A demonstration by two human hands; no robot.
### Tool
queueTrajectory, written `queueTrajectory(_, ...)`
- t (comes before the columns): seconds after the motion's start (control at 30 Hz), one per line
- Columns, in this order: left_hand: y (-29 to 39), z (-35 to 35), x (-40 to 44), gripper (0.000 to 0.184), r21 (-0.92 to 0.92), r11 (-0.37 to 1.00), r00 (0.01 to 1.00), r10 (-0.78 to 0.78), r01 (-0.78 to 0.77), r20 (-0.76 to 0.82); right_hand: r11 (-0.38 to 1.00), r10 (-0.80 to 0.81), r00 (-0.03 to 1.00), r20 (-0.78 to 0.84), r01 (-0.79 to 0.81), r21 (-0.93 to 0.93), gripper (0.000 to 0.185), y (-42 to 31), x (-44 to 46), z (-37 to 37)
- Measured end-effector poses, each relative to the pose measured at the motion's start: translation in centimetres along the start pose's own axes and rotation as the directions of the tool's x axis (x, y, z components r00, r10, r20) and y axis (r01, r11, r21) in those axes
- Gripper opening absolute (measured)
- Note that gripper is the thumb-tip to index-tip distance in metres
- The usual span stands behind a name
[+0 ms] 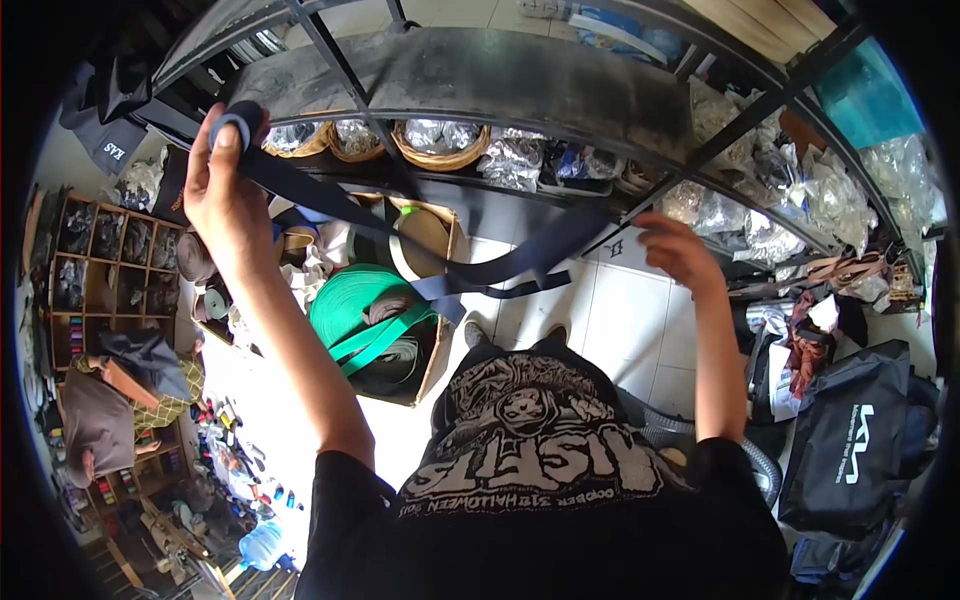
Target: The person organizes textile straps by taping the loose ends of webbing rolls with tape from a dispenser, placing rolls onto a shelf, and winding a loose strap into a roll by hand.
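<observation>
My left hand point(228, 185) is raised at the upper left, closed around a small roll of dark navy webbing strap point(350, 210), with the thumb pressed on the roll's side. From there the strap runs down across the middle in a loose sag, then rises towards my right hand point(680, 250). That hand has its fingers bent at the strap's far stretch; the exact contact is hard to see. Loose lengths of strap hang in folds near the centre. Below them, a cardboard box point(432, 370) holds a large green webbing roll point(350, 305) and a tan roll point(420, 242).
A black metal shelf frame point(330, 50) stands ahead, with wicker baskets point(440, 145) and plastic-bagged parts below. At left, another person point(100, 410) is near a wooden cubby shelf point(105, 235). A black bag point(845, 440) lies at right. White floor tiles point(625, 310) show around my feet.
</observation>
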State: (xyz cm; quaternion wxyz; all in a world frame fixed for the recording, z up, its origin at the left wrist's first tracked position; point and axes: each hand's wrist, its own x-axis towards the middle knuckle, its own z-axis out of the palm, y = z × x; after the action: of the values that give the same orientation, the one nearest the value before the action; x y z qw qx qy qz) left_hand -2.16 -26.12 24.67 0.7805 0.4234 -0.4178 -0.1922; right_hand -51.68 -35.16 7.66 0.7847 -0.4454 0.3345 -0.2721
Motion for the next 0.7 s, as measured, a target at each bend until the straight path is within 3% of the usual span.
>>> queueTrajectory(0.03,-0.3,0.4,-0.1,0.053,-0.024,1.0,1.0,-0.008,0.008,0.008,0.888,0.114,0.993,-0.044,-0.121,-0.444,0.031,-0.3,0.2,0.9)
queueTrajectory(0.07,-0.2,0.9,-0.4,0.053,-0.018,1.0,1.0,-0.014,0.014,-0.013,0.57,0.184,0.974,-0.132,-0.215,-0.793,0.032,-1.4,0.6,1.6)
queueTrajectory(0.1,-0.7,0.9,-0.4,0.053,-0.031,0.999,1.0,-0.023,0.023,-0.001,0.844,0.173,0.975,-0.141,-0.221,-0.489,0.031,-2.2,0.2,2.2)
queueTrajectory(0.17,-1.5,0.9,-0.9,0.056,0.025,0.998,0.998,-0.056,0.056,0.02,0.988,0.033,0.997,-0.068,-0.042,-0.148,0.03,-4.0,-0.2,2.8)
queueTrajectory(0.2,-2.1,1.2,-1.2,0.056,0.009,0.999,0.999,-0.044,0.044,0.01,0.998,-0.043,0.998,-0.051,0.045,0.047,0.03,-4.1,-0.3,3.1)
queueTrajectory(0.23,-2.5,1.5,-1.6,0.053,-0.028,0.997,0.997,-0.069,0.07,0.026,0.966,0.044,0.996,-0.083,-0.063,-0.252,0.031,-4.1,0.1,3.2)
queueTrajectory(0.27,-2.7,2.0,-1.8,0.051,-0.066,0.994,0.996,-0.084,0.087,0.039,0.785,-0.02,0.994,-0.11,-0.053,-0.617,0.032,-3.2,0.4,2.9)
queueTrajectory(0.3,-1.8,3.3,-2.6,0.051,-0.037,0.991,0.99,-0.127,0.129,0.056,0.47,-0.098,0.99,-0.103,-0.046,-0.882,0.033,-1.8,1.0,2.0)
queueTrajectory(0.33,-2.0,3.7,-2.8,0.055,-0.032,0.99,0.986,-0.133,0.137,0.102,0.074,-0.173,0.983,-0.066,-0.054,-0.996,0.034,-1.6,1.4,2.7)
queueTrajectory(0.37,-2.0,4.4,-3.3,0.056,-0.017,0.986,0.975,-0.162,0.167,0.151,0.296,-0.237,0.971,-0.007,0.065,-0.953,0.036,-1.5,1.7,3.3)
queueTrajectory(0.4,-1.5,5.5,-4.0,0.058,-0.003,0.981,0.962,-0.192,0.196,0.196,0.587,-0.179,0.983,-0.023,0.088,-0.804,0.041,-2.8,2.2,5.9)
queueTrajectory(0.47,-0.9,7.2,-4.9,0.06,0.025,0.967,0.919,-0.248,0.252,0.308,0.716,-0.324,0.941,0.101,0.314,-0.623,0.052,-4.5,2.8,11.0)
queueTrajectory(0.6,0.5,10.0,-6.3,0.059,-0.072,0.955,0.862,-0.225,0.288,0.454,0.78,-0.437,0.852,0.289,0.519,-0.35,0.082,-6.7,5.5,18.9)
queueTrajectory(0.7,1.3,10.6,-6.8,0.059,-0.143,0.943,0.852,-0.197,0.3,0.484,0.701,-0.607,0.702,0.372,0.694,-0.167,0.107,-6.8,7.8,22.7)
